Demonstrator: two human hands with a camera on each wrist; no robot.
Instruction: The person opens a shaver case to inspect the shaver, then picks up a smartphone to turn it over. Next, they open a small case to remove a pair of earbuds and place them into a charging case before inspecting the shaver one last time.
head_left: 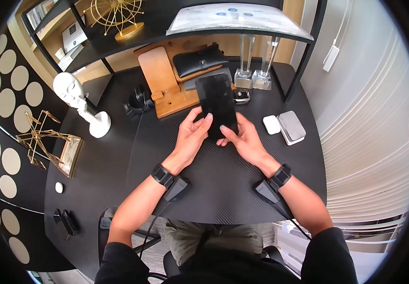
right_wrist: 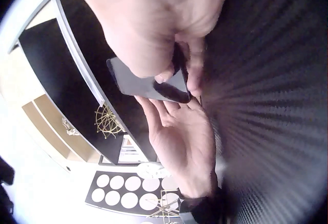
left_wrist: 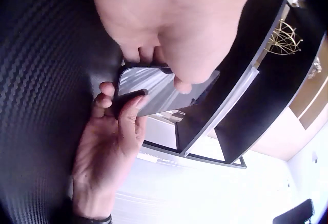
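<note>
Fingers gripping black phone two-handed, printed sheet beyond, illegible

The head camera looks forward and down over the desk; both wrist cameras, close in, face the same phone.

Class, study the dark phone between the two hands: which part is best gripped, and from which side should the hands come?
Probably the lower stretch of both long edges of the phone, coming from left and right: it is a thin, flat slab with straight sides. The left hand and right hand hold it there, thumbs over the front, its upper part uncovered.
</note>
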